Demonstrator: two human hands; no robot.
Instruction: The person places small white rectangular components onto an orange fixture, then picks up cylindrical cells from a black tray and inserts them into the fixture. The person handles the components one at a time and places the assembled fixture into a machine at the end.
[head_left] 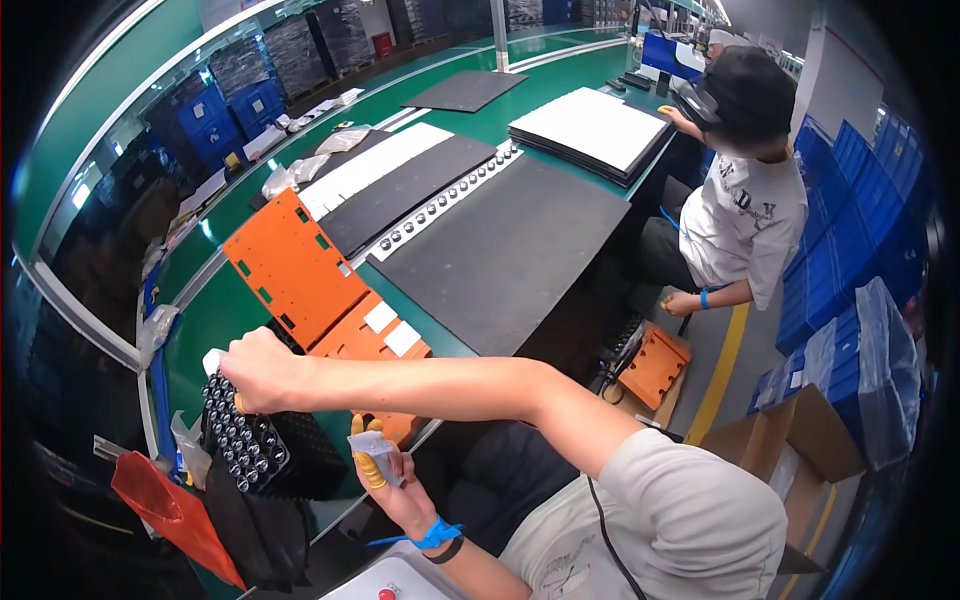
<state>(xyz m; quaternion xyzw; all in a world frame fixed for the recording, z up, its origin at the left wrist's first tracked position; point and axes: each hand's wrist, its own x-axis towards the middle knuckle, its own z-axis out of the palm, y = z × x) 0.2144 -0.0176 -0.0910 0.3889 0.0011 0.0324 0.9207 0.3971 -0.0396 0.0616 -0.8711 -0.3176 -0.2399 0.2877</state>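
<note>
My right hand (258, 370) is closed above a black tray (310, 455) at the left, which holds rows of round black parts (245, 435) with shiny tops. A small white piece (213, 362) shows beside its knuckles; what the fingers grip is hidden. My left hand (388, 480), with yellow finger covers and a blue wrist strap, is closed on a small grey-white sheet (374, 457), held up near the tray. Just beyond both hands lies an orange plastic panel (300, 265), with a second orange panel (355, 330) bearing two white squares (391, 329).
Dark mats (500, 250) and a white strip of round parts (440, 203) lie on the green bench. A co-worker (745, 200) sits by a stack of white sheets (590, 130). A red-orange bag (170, 510) is at lower left, a cardboard box (790, 440) at right.
</note>
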